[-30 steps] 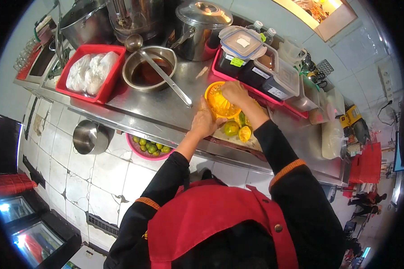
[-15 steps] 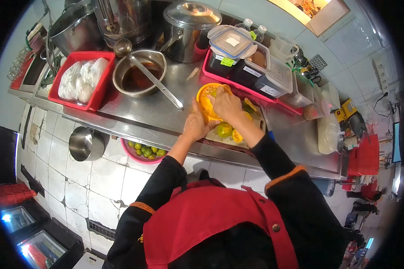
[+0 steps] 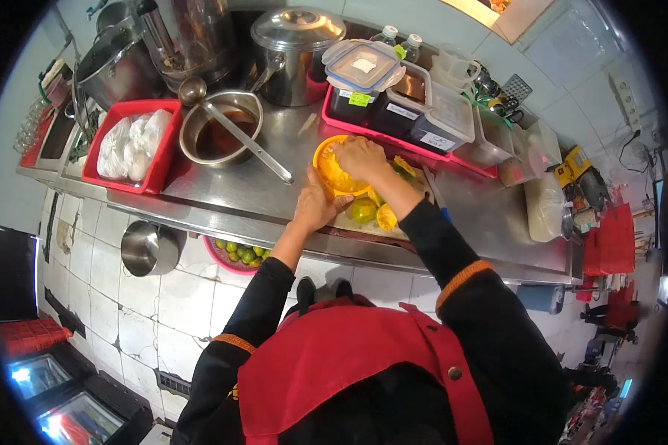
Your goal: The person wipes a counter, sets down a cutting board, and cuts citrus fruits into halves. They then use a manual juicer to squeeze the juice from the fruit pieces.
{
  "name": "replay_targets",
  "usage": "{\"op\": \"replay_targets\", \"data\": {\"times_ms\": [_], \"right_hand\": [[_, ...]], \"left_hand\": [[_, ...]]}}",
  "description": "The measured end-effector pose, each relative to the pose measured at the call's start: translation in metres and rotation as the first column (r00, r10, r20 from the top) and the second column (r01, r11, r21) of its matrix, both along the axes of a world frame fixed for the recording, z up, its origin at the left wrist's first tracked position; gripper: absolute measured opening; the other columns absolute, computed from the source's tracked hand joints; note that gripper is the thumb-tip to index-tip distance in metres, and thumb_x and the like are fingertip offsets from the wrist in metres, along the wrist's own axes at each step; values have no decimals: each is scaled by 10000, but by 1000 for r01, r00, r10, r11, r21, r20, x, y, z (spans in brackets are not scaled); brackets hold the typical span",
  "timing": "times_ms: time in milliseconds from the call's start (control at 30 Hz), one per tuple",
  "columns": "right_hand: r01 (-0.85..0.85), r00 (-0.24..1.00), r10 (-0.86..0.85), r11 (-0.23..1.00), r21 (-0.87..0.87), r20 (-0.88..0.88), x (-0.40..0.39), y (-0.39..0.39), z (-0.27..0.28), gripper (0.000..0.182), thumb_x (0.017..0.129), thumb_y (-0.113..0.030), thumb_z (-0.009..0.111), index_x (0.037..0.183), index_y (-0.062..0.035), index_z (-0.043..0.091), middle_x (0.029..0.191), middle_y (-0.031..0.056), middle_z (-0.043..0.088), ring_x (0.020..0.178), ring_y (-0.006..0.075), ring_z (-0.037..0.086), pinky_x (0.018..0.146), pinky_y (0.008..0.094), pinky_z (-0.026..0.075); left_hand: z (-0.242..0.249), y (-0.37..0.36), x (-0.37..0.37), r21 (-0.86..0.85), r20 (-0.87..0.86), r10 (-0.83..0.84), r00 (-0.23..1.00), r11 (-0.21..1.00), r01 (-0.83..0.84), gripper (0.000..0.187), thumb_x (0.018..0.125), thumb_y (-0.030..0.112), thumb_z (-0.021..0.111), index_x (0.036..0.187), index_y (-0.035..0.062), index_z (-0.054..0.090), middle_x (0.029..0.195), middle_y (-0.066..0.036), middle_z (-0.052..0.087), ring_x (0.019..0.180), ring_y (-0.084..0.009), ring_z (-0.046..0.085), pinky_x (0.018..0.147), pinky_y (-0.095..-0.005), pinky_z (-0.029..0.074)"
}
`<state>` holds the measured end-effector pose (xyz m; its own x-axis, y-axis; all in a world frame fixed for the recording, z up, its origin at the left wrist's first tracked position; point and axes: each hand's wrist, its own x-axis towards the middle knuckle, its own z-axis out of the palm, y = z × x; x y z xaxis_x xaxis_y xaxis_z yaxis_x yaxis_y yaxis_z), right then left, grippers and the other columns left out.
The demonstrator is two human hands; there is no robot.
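Observation:
My left hand (image 3: 317, 205) is closed round the near left side of an orange plastic citrus juicer (image 3: 331, 176), thumb along its lower edge. Over the juicer's ridged top, my right hand (image 3: 363, 159) presses down with curled fingers; what lies under them is hidden. Close by on a cutting board (image 3: 390, 232) rest a green-yellow citrus fruit (image 3: 363, 210) and a cut citrus half (image 3: 386, 217) with its orange flesh showing. More citrus pieces (image 3: 404, 167) lie beyond my right wrist. A knife (image 3: 433, 187) lies at the board's right edge.
A steel bowl (image 3: 191, 133) of dark liquid holds a ladle (image 3: 252, 146). Left of it is a red tray (image 3: 168, 152) with white bags. Lidded containers (image 3: 445, 115) stand behind in a pink tray (image 3: 393, 141). Below the counter are a pot (image 3: 148, 248) and a basin (image 3: 214, 256) of green citrus.
The camera view has shifted, so the counter things appear slightly further left. Both hands stay at the juicer, and the right hand has turned a little over it.

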<state>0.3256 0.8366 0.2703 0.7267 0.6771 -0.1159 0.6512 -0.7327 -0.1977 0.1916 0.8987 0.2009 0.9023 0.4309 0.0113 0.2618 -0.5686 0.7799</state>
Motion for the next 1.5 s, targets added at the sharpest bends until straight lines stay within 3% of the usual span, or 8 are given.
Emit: {"op": "replay_targets", "data": {"times_ms": [133,167,333,433,567,700,1000,1500], "right_hand": [[-31,969,27,999,-11,-246,26,-15,15,479,872,-422,408,979,5,599,1026,206,605,979,352,577,821,431,463],[-369,929,368,929,-16,-25,55,-26,-7,487,859,-424,409,978,-2,621,1006,220,606,966,370,576,825,439,461],[107,994,-111,973,-205,-9,89,-83,2,328,862,-305,452,984,-73,649,1014,176,627,983,331,583,853,388,448],[-44,957,112,967,250,-266,105,-111,-53,322,843,-294,500,1041,-73,625,1028,122,634,1006,285,577,885,337,430],[-18,833,44,998,52,-552,82,-114,-28,447,793,-391,587,1128,-96,572,1179,112,559,1108,246,509,951,315,370],[-203,932,141,966,-160,-334,49,-113,-20,780,673,-651,573,1258,-143,484,1304,190,439,1211,319,404,1002,388,318],[31,912,-77,992,-119,-403,-21,-128,-27,595,748,-413,579,1282,-177,465,1310,207,427,1255,340,342,1050,406,236],[727,323,137,598,338,-937,-37,-228,3,410,750,-194,555,1139,-86,485,1018,69,521,907,201,521,558,355,493]], "left_hand": [[-3,0,1,16,92,22,995,1000,-23,1127,676,450,738,1344,-89,8,918,-310,592,869,-433,595,758,-429,481],[-1,0,2,20,98,20,995,1000,-22,1127,676,450,738,1344,-89,8,918,-310,592,869,-433,595,758,-429,481],[22,-16,-12,263,137,116,984,953,-149,1055,653,365,763,1371,-44,106,1068,-269,505,934,-405,520,787,-432,439],[43,-43,-27,451,350,44,936,867,-210,1009,645,329,764,1374,-27,165,1114,-249,439,943,-385,470,802,-441,411],[19,-81,-39,420,333,-185,925,907,30,996,635,361,763,1363,-24,203,1128,-256,434,957,-400,462,799,-464,410],[7,-104,-26,347,139,-49,989,938,-2,931,619,344,781,1313,-29,286,1073,-234,441,995,-395,443,817,-456,408],[-15,-107,2,237,114,-120,986,967,91,930,609,208,780,1338,-34,255,1015,-233,465,943,-404,471,792,-456,421],[39,-173,22,145,202,-318,927,945,292,795,632,30,704,1333,58,329,980,-244,486,861,-407,545,723,-427,469]]}}
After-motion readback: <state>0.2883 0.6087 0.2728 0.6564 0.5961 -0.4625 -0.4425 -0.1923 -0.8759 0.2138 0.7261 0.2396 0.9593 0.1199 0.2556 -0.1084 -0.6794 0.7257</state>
